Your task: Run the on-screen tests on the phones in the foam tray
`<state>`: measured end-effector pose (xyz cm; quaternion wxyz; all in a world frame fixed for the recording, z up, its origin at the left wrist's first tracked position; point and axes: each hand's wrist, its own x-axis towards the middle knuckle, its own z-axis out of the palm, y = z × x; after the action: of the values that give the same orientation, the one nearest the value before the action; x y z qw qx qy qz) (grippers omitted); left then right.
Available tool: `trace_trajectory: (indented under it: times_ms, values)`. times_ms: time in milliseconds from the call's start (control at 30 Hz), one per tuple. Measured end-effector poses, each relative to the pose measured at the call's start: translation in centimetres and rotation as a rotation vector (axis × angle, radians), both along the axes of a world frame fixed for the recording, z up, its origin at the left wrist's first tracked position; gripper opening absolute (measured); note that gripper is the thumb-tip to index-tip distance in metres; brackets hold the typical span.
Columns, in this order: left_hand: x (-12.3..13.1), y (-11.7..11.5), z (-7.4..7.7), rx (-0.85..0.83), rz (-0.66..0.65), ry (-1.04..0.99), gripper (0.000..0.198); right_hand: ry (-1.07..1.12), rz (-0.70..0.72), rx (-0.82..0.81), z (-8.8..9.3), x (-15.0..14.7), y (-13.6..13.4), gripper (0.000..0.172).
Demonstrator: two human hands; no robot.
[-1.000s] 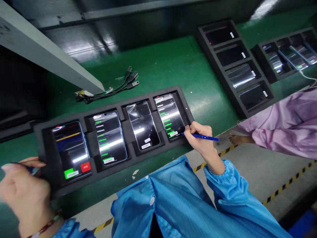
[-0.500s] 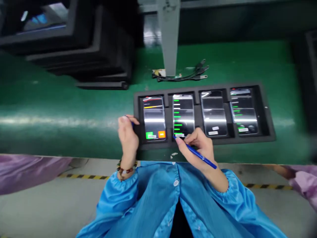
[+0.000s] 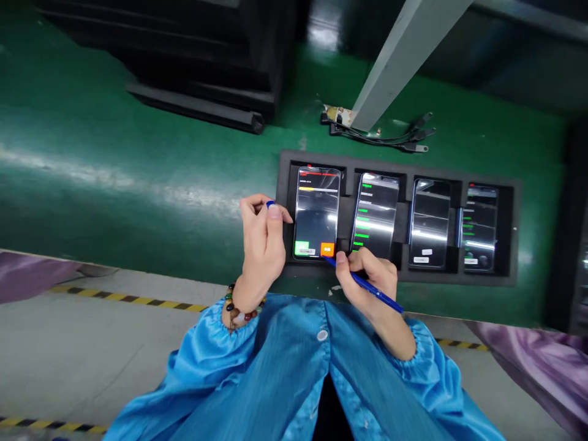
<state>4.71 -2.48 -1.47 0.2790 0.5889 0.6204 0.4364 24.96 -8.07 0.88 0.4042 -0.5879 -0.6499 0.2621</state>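
Note:
A black foam tray [image 3: 399,278] lies on the green belt and holds several phones with lit screens. My right hand [image 3: 370,278] grips a blue stylus [image 3: 362,283]; its tip touches the bottom edge of the leftmost phone [image 3: 316,211], by an orange button beside a green one. My left hand [image 3: 263,236] rests at the tray's left end, fingers curled on a small blue-tipped object I cannot make out. A bead bracelet sits on that wrist. The second phone [image 3: 375,211] shows green bars.
Stacked black foam trays [image 3: 193,67] stand at the back left. A grey post [image 3: 395,61] and a bundle of black cables [image 3: 390,136] lie behind the tray. Purple sleeves of other people show at the left [image 3: 27,278] and right [image 3: 537,361] edges.
The view has swung from right to left. My right hand with the stylus moved from the rightmost phone, across the second phone, to the leftmost one. My left hand stayed at the tray's left end.

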Motion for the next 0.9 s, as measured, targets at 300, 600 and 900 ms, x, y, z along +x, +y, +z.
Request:
trace_trajectory:
  times_ms: [300, 600, 900]
  values:
    - [0.1, 0.1, 0.3, -0.027, 0.019, -0.006, 0.059, -0.033, 0.023, -0.027, -0.3, 0.1, -0.2, 0.045]
    - [-0.1, 0.3, 0.0, -0.011, 0.029, 0.018, 0.059, 0.234, -0.139, -0.044, 0.4, 2.5, -0.5, 0.048]
    - [-0.3, 0.5, 0.0, -0.009, 0.041, 0.039, 0.064, 0.027, -0.257, -0.041, -0.3, 8.0, -2.3, 0.048]
